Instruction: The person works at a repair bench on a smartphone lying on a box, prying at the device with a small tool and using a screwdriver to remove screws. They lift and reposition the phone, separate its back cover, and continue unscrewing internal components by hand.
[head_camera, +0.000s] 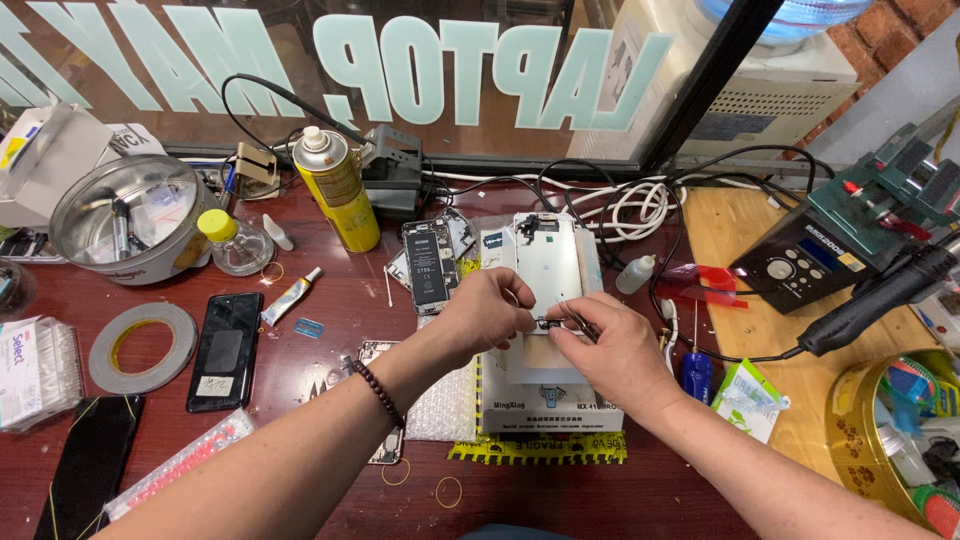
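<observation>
A small dark part (545, 323) sits at the lower end of a white phone panel (547, 262) lying flat.

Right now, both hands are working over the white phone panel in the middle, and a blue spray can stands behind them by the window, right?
Not quite: the spray can is yellow, not blue. The head view shows it standing by the window behind the left hand and right hand, which do work over the white phone panel.

The small dark part (545, 322) pinched between the two hands is too tiny to make out, and the left hand (487, 312) covers the lower edge of the white phone panel (547, 262). Tweezers (578, 316) mostly vanish inside the right hand (620, 352). The gold tin (850, 440) runs off the right edge; the black phone (90, 465) is cut off at the bottom.
</observation>
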